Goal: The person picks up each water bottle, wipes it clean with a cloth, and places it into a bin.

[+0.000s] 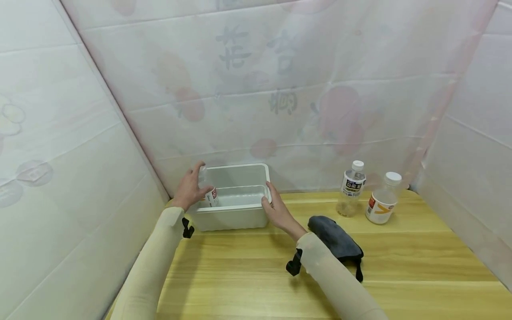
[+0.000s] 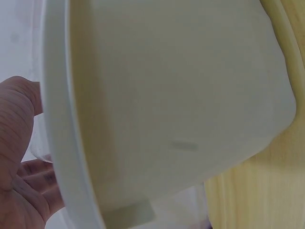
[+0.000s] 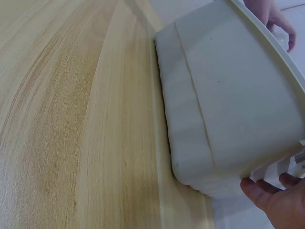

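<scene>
- Standing at the back of one wooden table [image 1: 224,271], one bin [image 1: 232,220], pale grey, rectangular, deep and open-topped with rounded corners, is gripped at its right end by the right hand [image 1: 280,213].
- One dark grey pouch [image 1: 334,235] lies beside the right sleeve [image 1: 336,275].
- Two white-capped clear bottles, one slim bottle [image 1: 352,186] and one squat bottle [image 1: 382,205], stand upright at right.
- One third clear bottle [image 1: 210,200], red-and-white labelled, is grasped by the left hand [image 1: 189,189] inside the bin's left end.

The front wall of the pale grey plastic bin [image 1: 228,221] hides the bottom of the clear white-labelled plastic bottle [image 1: 211,198] inside.
</scene>
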Available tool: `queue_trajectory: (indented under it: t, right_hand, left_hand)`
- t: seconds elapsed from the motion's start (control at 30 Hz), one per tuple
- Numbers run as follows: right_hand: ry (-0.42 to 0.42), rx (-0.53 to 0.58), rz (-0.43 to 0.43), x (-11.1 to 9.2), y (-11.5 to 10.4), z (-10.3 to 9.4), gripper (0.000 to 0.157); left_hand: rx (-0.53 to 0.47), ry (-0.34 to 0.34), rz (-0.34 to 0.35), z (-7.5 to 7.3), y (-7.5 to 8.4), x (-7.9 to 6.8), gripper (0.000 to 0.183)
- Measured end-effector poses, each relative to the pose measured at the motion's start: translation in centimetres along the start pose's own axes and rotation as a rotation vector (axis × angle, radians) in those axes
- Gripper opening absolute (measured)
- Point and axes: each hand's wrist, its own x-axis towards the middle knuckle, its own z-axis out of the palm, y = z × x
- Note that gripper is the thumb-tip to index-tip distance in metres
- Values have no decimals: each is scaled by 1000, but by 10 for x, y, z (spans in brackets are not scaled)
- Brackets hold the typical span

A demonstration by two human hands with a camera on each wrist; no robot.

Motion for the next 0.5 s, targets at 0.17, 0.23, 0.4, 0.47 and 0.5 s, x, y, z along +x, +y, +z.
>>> queue_trajectory:
  t: [0.17, 0.23, 0.4, 0.47, 0.5]
  right_hand:
    - [-3, 5, -3, 0, 2, 0, 64]
    - [-3, 2, -6, 1, 3, 0, 64]
    - [-7, 2, -9, 2, 7, 0, 64]
    - [-7, 3, -7, 1, 6, 0, 64]
    - [-7, 2, -7, 1, 7, 0, 64]
  left_hand:
    - [13, 6, 21, 3, -2, 1, 83]
    - [19, 5, 31, 4, -3, 1, 83]
    - [26, -8, 42, 6, -3, 2, 85]
    - [29, -15, 39, 6, -3, 3, 86]
    - [29, -18, 38, 6, -4, 4, 86]
